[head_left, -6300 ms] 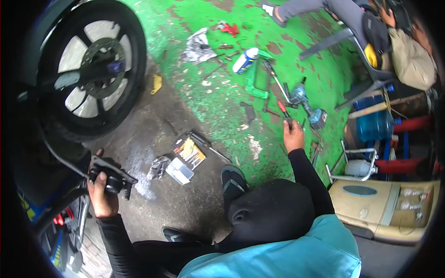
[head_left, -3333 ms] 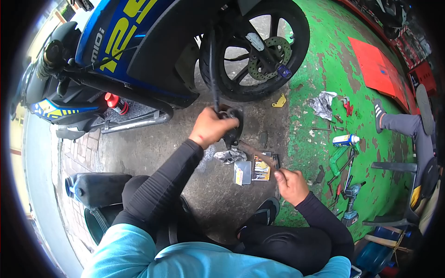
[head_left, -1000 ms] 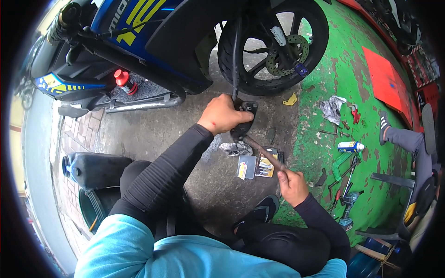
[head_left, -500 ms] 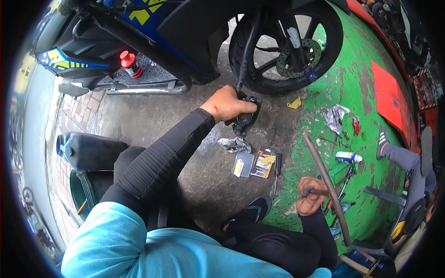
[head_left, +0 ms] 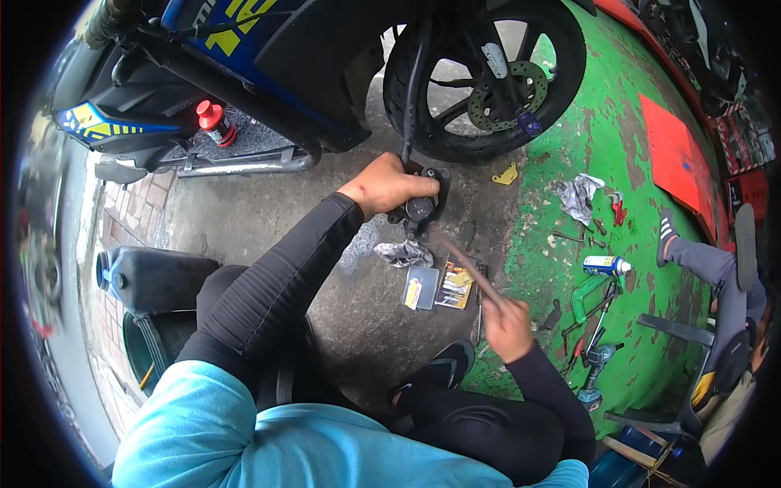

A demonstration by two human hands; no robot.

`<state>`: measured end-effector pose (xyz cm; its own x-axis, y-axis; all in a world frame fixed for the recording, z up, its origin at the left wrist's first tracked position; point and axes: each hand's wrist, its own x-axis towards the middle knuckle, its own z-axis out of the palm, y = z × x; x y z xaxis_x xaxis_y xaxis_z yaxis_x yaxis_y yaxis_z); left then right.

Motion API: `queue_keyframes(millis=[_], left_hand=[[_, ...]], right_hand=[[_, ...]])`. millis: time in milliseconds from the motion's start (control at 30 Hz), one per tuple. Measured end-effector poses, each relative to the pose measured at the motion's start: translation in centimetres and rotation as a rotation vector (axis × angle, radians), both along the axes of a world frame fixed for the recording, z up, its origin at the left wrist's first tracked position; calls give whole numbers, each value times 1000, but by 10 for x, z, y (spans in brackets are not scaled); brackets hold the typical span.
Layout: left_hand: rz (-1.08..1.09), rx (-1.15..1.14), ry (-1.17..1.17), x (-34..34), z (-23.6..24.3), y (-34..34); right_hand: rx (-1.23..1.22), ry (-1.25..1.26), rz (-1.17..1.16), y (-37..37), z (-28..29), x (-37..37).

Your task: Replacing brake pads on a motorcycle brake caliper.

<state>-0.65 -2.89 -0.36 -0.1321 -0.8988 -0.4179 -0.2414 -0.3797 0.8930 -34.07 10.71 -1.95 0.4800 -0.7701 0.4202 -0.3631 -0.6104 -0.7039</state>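
Note:
My left hand (head_left: 389, 185) grips a black brake caliper (head_left: 419, 211) at the lower end of a black hose (head_left: 417, 89), below the scooter's front wheel (head_left: 396, 106). My right hand (head_left: 506, 329) is closed on a long brownish bar (head_left: 472, 268), which slants up-left, blurred, to the caliper's lower end; whether its tip touches cannot be told. Beneath lie a crumpled rag (head_left: 405, 254), a small clear case (head_left: 419, 289) and a carded tool set (head_left: 453, 286). A yellow metal plate (head_left: 506, 175) lies near the tire.
A red bottle (head_left: 215, 126) stands on the scooter's footboard. A jerrycan (head_left: 154, 281) and green bucket (head_left: 142, 358) are left. On the green floor lie a spray can (head_left: 606, 265), several tools and a drill (head_left: 599, 366), beside a red board (head_left: 675, 154) and another person's leg (head_left: 700, 260).
The bar, raised and swung rightward half a second ago, is back angled toward the caliper, with my right hand moved up-left. My left hand still holds the caliper, which appeared further left earlier.

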Motion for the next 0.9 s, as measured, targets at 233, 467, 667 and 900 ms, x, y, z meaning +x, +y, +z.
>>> queue_keyframes(millis=[233, 467, 667, 900], left_hand=[[-112, -3, 336, 16, 3, 8], [-191, 165, 777, 10, -13, 16], [-311, 183, 1027, 0, 6, 21], [-308, 208, 1045, -2, 9, 23]], right_hand=[[421, 100, -452, 6, -31, -24], [292, 761, -789, -23, -71, -108], [283, 996, -753, -11, -129, -137], [232, 988, -800, -28, -101, -101]])
